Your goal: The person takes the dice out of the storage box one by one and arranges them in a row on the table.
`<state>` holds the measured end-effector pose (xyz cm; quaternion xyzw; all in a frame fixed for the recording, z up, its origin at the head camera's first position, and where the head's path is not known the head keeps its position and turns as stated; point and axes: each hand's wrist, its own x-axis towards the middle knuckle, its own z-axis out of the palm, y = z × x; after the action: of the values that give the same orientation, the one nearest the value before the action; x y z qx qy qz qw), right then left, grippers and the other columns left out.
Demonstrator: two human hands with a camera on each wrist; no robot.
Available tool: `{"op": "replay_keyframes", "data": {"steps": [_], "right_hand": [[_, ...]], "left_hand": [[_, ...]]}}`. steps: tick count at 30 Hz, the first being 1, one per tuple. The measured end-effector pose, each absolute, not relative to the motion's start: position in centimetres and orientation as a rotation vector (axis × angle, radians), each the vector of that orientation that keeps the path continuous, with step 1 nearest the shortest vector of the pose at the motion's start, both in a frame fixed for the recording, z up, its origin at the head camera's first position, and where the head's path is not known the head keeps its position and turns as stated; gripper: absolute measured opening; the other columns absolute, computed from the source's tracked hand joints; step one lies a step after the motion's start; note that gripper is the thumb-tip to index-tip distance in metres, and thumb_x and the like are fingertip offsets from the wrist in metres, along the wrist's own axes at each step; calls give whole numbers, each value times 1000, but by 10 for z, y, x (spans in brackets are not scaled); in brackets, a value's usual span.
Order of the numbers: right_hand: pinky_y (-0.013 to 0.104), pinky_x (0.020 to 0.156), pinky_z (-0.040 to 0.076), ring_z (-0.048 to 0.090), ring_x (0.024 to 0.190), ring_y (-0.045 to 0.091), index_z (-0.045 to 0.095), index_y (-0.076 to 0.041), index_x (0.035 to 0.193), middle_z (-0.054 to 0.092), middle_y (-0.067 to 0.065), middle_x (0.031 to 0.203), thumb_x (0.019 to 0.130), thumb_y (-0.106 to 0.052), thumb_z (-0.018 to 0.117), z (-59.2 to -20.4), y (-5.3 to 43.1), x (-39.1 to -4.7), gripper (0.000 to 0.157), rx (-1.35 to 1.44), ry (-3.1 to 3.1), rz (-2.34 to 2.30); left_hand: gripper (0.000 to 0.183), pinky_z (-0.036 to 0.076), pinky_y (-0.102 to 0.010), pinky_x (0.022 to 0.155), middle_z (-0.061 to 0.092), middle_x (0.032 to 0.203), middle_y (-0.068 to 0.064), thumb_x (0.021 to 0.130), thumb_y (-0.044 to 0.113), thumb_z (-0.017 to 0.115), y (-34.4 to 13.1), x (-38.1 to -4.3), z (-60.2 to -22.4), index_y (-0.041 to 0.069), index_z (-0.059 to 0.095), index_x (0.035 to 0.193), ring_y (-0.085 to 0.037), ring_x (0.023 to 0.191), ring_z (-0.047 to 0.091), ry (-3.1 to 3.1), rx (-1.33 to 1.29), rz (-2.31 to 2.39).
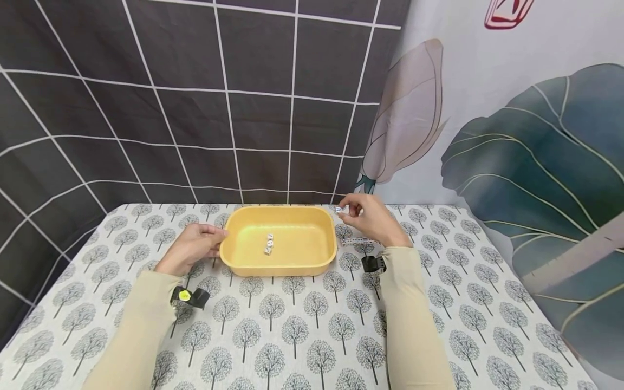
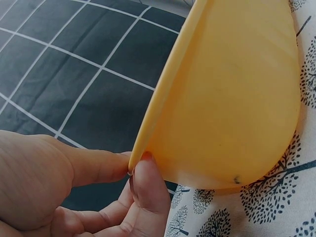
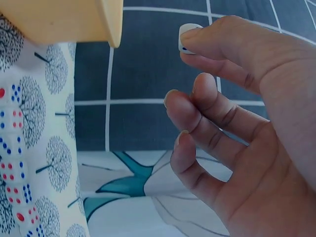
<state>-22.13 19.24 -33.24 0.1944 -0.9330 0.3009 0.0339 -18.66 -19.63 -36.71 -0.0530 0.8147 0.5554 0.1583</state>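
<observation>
A yellow plastic basin [image 1: 312, 238] stands on the patterned cloth, with a few white dice [image 1: 270, 244] on its floor toward the left. My left hand [image 1: 195, 246] pinches the basin's left rim between thumb and finger, as the left wrist view shows up close. Just beyond the basin's right end, my right hand [image 1: 368, 216] is raised above the cloth. Between its thumb and index finger it pinches one white die [image 3: 187, 37]; the other fingers are loosely bent. Below that hand a row of dice [image 3: 12, 158] with red and blue pips lies on the cloth.
A white tablecloth [image 1: 292, 319] printed with grey trees covers the table. Behind its far edge hangs a dark cloth [image 1: 185, 119] with white grid lines. To the right is a pale curtain [image 1: 468, 97] with a large flower and leaf design.
</observation>
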Motion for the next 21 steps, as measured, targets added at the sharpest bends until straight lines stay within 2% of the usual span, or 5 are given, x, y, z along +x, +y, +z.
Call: {"op": "replay_keyframes", "data": {"steps": [21], "right_hand": [[29,68,48,56,83,21,72,-11,111,61,4,86,94,-17,71,-337,228,-221,18,417,-2849,934]], "left_hand": [[40,64,-23,78,67,115,-19,105,15,55,-197,-187,-368,-14,51,132,-12,83,69,2321,-136,1595]]}}
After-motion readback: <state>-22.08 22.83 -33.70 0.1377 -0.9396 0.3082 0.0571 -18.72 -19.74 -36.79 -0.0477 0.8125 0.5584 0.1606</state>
